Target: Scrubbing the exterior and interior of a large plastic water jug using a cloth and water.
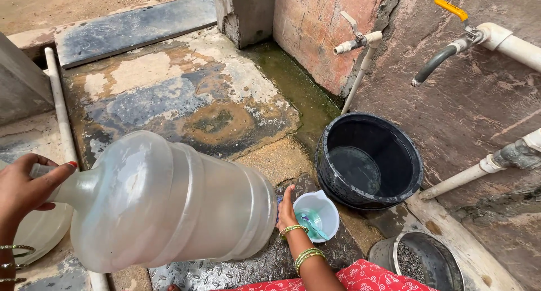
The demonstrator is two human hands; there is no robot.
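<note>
Translucent plastic water jug [169, 203], tipped on its side, looks empty; your left hand [25, 187] wraps its fingers round the neck. Your right hand [286, 209], fingers pressed flat, braces the base. Beside it: white mug [321, 203] holding something blue-green. Black bucket [367, 161] holds shallow water.
</note>
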